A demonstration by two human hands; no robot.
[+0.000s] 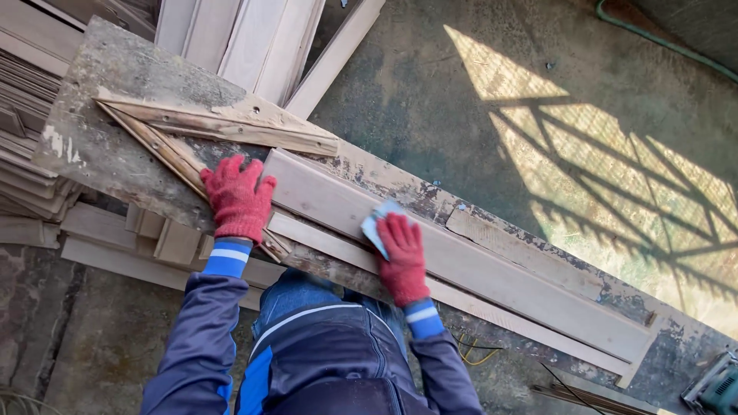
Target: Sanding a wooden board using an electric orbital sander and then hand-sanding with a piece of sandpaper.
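Note:
A long pale moulded wooden board (492,269) lies lengthwise on a worn, paint-flecked workbench plank (115,69). My left hand (237,198), in a red glove, presses flat on the near left end of the board, beside a V-shaped stop of wooden strips (223,127). My right hand (401,257), also in a red glove, grips a small pale blue-grey piece of sandpaper (377,223) and holds it against the board's surface. Blue jacket sleeves with striped cuffs cover both arms.
Stacks of pale moulded boards (246,42) lean at the top and lie piled at the left (23,138). A green power tool (719,388) sits at the bottom right. A green hose (661,42) crosses the concrete floor, where window-grille shadows fall.

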